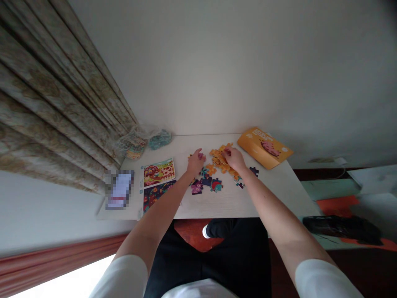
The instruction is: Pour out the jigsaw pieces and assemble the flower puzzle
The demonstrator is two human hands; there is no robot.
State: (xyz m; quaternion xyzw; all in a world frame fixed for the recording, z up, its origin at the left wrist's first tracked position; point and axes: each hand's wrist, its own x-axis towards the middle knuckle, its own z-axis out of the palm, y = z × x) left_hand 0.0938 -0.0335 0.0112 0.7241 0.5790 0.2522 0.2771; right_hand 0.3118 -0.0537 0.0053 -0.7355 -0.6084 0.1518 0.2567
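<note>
Basically, the step in hand looked like sorting loose jigsaw pieces on a white table (214,209), with both hands down among them. The left hand (195,162) was curled into a narrow pinch, its fingertips (200,155) at a small pink-and-dark bit; I could not tell whether it held a piece. The right hand (234,160) was narrow too, its fingers (228,152) resting on the orange jigsaw pieces (221,160), and any hold there could not be told either. That orange heap lay between the hands, touching the right one. The purple and teal jigsaw pieces (204,184) sat just below the left hand, and a lone dark jigsaw piece (254,171) lay just past the right hand. My read: the next move called for lifting one piece clear of its neighbours. Left of the grip lay a farm-scene puzzle card (159,172) and a dark floral puzzle card (156,196), their small print unreadable. Past the right hand sat an orange packet (264,147) with a pig-like picture; its title was too small to read. Two plastic bags (133,142) lay at the far table edge, beyond the cards. A pixelated rectangle (119,189) was blurred out, so nothing on it could be read.
</note>
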